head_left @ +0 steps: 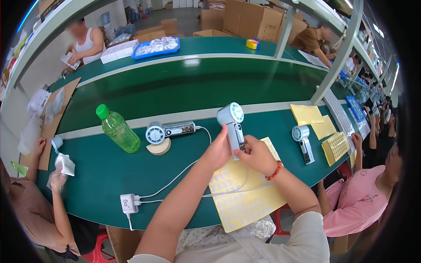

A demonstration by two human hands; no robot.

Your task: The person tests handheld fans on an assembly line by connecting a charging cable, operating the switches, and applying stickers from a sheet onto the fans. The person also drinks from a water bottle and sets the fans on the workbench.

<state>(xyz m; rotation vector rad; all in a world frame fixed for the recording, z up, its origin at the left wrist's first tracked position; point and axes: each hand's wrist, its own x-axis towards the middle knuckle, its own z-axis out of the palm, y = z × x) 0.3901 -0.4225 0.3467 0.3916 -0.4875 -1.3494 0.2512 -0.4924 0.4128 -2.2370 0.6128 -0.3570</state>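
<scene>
A light-blue handheld fan (230, 115) stands nearly upright in front of me, its round head at the top. My left hand (219, 148) is wrapped round its handle from the left. My right hand (258, 154) grips the lower end of the handle, thumb on its front. Beneath both hands lies a yellow sheet (245, 197) with rows of pale stickers. A second fan (156, 133) lies to the left by a round beige block (158, 147), with a white cable in its handle end. Another fan (303, 144) lies to the right.
A white charger (127, 204) with cables sits front left. A green bottle (117, 129) stands behind it. Yellow sheets (307, 115) lie at right. Co-workers sit on both sides. Across the green belt (188, 83) are a blue tray (156, 47) and tape (252, 44).
</scene>
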